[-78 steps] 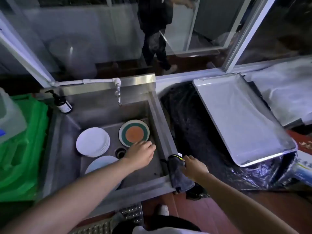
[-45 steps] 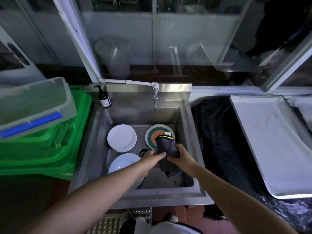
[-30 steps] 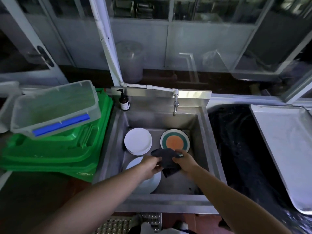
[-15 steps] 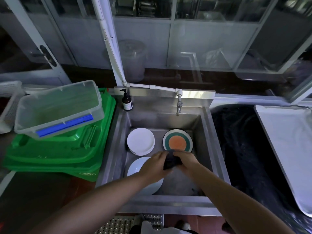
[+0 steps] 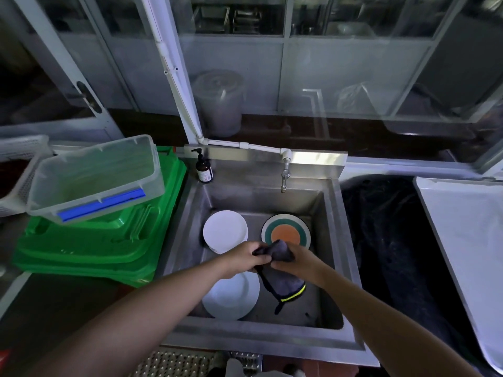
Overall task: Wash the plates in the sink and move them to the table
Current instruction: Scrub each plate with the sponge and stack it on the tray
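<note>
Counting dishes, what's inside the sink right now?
Inside the sink: a white plate stack, an orange-and-green plate, a white plate. Forearms and cloth cover part of the floor.

Over the steel sink [image 5: 340, 240], the left hand [image 5: 243, 258] and right hand [image 5: 296, 261] both gripped a dark cloth [image 5: 280, 270], its yellow-edged end hanging down. Below lay a white plate [image 5: 231, 297]; further back sat a stack of white plates [image 5: 224, 231] and a banded orange plate [image 5: 285, 231]. A soap bottle [image 5: 204, 171] stood by the tap [image 5: 284, 175], green crates [image 5: 95, 246] lay left.
</note>
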The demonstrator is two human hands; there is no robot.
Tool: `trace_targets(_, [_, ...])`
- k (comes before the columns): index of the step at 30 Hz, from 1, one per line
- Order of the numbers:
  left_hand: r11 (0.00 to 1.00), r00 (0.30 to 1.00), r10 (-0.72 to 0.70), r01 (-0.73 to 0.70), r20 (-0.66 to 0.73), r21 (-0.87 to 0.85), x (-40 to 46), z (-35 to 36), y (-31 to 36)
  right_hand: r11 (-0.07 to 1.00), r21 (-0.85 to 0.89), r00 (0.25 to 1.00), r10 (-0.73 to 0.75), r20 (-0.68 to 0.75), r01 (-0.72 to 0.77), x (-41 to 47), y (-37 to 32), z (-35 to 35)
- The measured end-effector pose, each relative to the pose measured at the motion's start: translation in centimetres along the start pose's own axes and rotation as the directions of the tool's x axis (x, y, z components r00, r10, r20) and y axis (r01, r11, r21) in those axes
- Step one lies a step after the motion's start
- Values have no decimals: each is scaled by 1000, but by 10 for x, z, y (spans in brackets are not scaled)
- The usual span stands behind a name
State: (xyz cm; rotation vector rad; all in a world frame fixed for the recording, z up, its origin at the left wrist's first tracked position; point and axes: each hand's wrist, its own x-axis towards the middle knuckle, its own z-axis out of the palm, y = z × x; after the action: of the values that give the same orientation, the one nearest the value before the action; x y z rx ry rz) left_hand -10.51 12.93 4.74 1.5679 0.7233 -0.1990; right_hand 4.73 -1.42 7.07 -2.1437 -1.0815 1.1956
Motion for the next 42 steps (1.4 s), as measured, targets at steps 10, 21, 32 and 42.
trace_targets(10, [961,912,-91,186,-399,206,16,3,-22,992,-124,997,27,-72,-36,30,32,8])
trace_targets(21, [908,824,-356,417,-441,47,55,-65,-99,979,-32,973,194,-126,-199,91,47,45])
trace_targets(32, [736,687,-649,457,-327,-499,195,-150,-262,926,28,915,377,-144,-377,171,48,103])
trace_targets(42, [485,628,-752,320,-201,-814,210,-157,-220,888,77,884,459,-92,-453,202,51,121])
